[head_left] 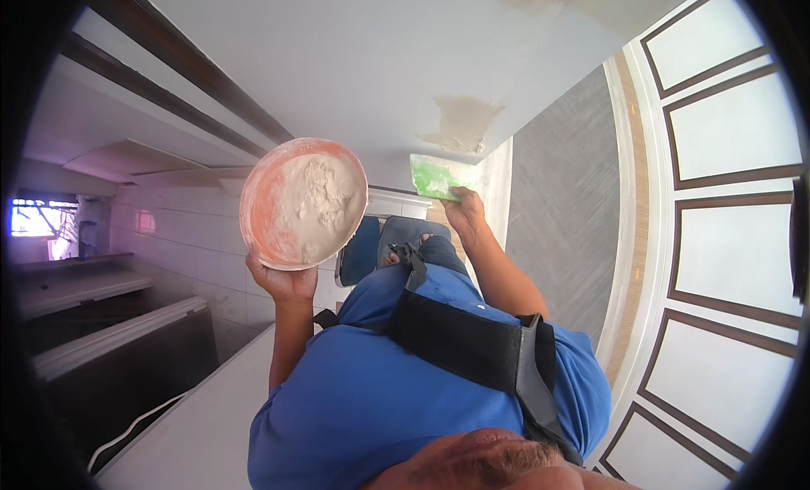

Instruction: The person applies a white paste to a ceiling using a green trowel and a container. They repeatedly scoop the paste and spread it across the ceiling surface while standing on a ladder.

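My left hand (285, 281) supports a round orange-pink bowl (261, 205) from below, its fingers mostly hidden under it. In the bowl lies a lumpy heap of off-white plaster or filler paste (325, 199), with smears up the inner sides. With my right hand (466, 210) I grip a flat green spreader (427, 177) by its near edge. Whitish paste coats part of the spreader. It is close to the lower edge of the white wall (363, 68), just below a damp beige patch (464, 119); whether it touches the wall I cannot tell.
My feet rest on a dark blue-grey seat (405, 230). To the right are a grey patterned floor (561, 194) and white panels with brown frames (736, 245). On the left are white tiles (181, 237), a dark-fronted counter (143, 363) and a bright window (42, 220).
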The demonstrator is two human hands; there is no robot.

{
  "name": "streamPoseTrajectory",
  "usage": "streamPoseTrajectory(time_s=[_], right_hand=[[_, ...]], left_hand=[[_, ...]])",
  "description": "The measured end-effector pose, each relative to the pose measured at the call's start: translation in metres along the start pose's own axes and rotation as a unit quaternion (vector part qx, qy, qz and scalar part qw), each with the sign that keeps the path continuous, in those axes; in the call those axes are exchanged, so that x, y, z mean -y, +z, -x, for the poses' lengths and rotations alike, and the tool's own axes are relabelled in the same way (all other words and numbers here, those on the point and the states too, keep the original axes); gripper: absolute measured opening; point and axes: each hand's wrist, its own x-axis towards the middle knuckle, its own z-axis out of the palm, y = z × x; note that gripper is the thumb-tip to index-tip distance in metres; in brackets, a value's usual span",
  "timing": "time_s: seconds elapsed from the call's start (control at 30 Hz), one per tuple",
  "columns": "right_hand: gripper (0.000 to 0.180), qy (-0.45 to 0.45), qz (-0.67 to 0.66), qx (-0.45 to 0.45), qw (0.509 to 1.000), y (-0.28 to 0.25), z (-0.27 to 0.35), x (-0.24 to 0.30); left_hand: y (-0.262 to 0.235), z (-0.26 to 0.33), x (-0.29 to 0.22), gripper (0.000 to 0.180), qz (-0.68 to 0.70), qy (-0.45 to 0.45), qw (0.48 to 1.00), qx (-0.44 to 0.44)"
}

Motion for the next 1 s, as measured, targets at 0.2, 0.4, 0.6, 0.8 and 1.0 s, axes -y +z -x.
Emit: streamPoseTrajectory(time_s=[0.2,0.4,0.6,0.8,1.0], right_hand=[[0.043,-0.037,-0.046,0.004,0.998,0.001,-0.016,0.003],[0.045,-0.065,-0.014,0.018,0.998,0.069,0.049,0.036],[0.045,-0.139,0.052,0.039,0.988,0.13,0.108,0.049],[0.043,-0.172,0.078,0.066,0.98,0.196,0.166,0.067],[0.044,-0.225,0.139,0.095,0.96,0.244,0.217,0.079]], left_hand=[[0.004,-0.001,0.001,0.072,-0.003,0.009,1.0,0.0],[-0.006,-0.002,0.005,0.075,0.019,0.0,1.0,0.004],[-0.002,-0.004,0.003,0.076,0.054,-0.02,0.998,0.023],[-0.011,-0.01,0.001,0.075,0.083,-0.031,0.995,0.044],[-0.017,-0.012,0.003,0.075,0.09,-0.035,0.994,0.05]])
